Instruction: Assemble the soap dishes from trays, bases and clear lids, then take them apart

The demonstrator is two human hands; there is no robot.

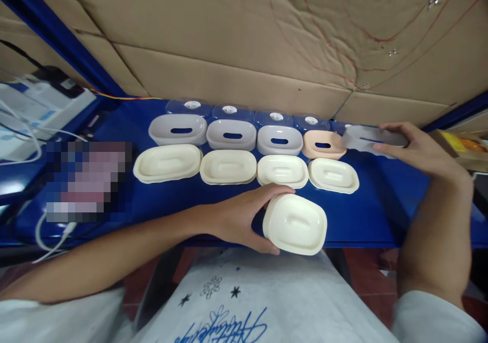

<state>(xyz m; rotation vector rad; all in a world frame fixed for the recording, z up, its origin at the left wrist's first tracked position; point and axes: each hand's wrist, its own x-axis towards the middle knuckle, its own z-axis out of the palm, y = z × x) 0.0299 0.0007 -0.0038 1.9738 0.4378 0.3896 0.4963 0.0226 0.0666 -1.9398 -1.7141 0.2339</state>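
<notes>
Your right hand (419, 147) grips the blurred grey tray (364, 135) by its right end, just right of the peach tray (324, 154), long axes roughly aligned, while your left hand (238, 218), leftward on the peach tray's near side, holds a cream dish (295, 226).

five cream dishes (229, 168), four grey slotted trays (231, 144), one peach slotted tray (325, 153), five clear covers (275, 116)

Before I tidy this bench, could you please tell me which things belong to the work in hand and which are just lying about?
Seemingly in use:
cream tray in left hand
gray tray in right hand
lined-up cream trays
gray trays
peach tray
clear covers

Probably lying about:
pixelated item
white cable
black device
</notes>
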